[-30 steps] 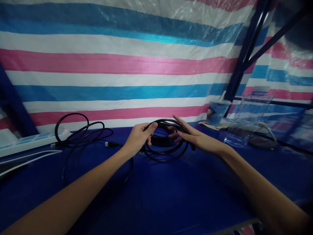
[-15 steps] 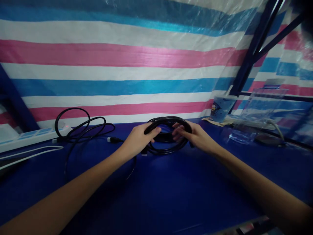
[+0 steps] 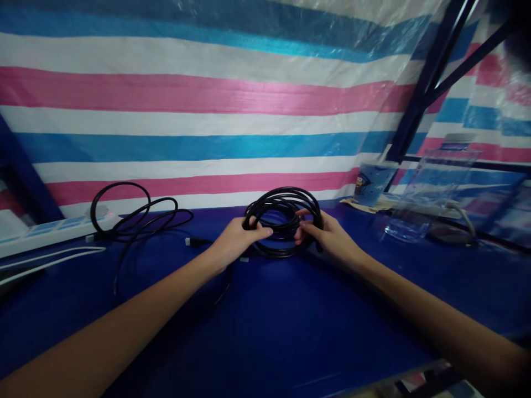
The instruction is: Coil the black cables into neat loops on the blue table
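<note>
A coiled black cable [image 3: 286, 253] rests on the blue table, its loops partly lifted and tilted towards me. My left hand [image 3: 244, 235] is closed on the left side of the loops, thumb lying across the front. On the opposite side my right hand [image 3: 321, 229] grips the loops between thumb and fingers. A small plug end [image 3: 244, 258] with a pale tip pokes out under my left hand. Left of my left wrist lies a black connector [image 3: 198, 241] with a light metal end; part of its cord is hidden behind my forearm.
Another loose black cable [image 3: 143, 236] loops on the left, near a white power strip [image 3: 78, 226] and white cords [image 3: 62, 255]. To the right stand a blue patterned cup [image 3: 371, 185] and a clear plastic container [image 3: 431, 190]. A striped sheet [image 3: 199, 94] hangs behind the table [image 3: 265, 326].
The upper loops of the coil have risen and spread apart a little. Both hands keep their hold, and my left hand has shifted slightly lower.
</note>
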A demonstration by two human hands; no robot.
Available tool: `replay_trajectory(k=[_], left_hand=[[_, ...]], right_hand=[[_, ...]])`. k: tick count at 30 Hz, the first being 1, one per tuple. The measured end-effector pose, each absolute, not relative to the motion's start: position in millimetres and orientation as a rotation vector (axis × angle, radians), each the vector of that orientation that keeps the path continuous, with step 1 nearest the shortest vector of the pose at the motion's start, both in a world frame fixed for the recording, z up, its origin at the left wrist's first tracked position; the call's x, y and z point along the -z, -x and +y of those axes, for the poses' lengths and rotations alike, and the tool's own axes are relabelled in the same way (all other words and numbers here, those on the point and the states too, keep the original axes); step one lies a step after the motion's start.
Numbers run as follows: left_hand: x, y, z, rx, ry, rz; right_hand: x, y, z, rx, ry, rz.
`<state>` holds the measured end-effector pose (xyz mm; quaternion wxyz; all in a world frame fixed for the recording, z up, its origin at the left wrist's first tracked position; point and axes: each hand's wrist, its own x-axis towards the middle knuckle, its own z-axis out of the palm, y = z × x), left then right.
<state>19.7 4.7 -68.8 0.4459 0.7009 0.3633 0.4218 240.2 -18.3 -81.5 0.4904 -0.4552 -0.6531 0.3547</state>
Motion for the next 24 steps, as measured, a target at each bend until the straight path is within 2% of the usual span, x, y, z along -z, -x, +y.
replay_trajectory(k=[4,8,10,13,18,24], left_hand=[[39.5,-27.8,3.0,-1.058,-1.570,0.676],[28.3,-35.7,-2.9,-1.007,-1.793,0.768],[33.1,-37.0,-4.3,-0.967,-1.846,0.825],[42.8,-35.6,-3.3,-0.892,-1.711,0.831],[41.8,-39.0,2.0,-0.916,-1.486,0.709],[46.1,-48.2,4.5,-1.137,-1.521,0.712]], right_hand=[[65.6,-230.4,-22.7,-0.636,1.110,-1.694],[46.8,-222.7,-28.9,-0.247,1.116,-1.765],[43.9,-221.0,-30.4,-0.191,1.111,-1.755],[48.9,-222.6,-30.4,-0.356,1.200,-1.690],[56.7,-225.6,-26.7,-0.948,1.148,-1.470],[62.1,-226.8,-19.6,-0.887,1.034,-1.343]])
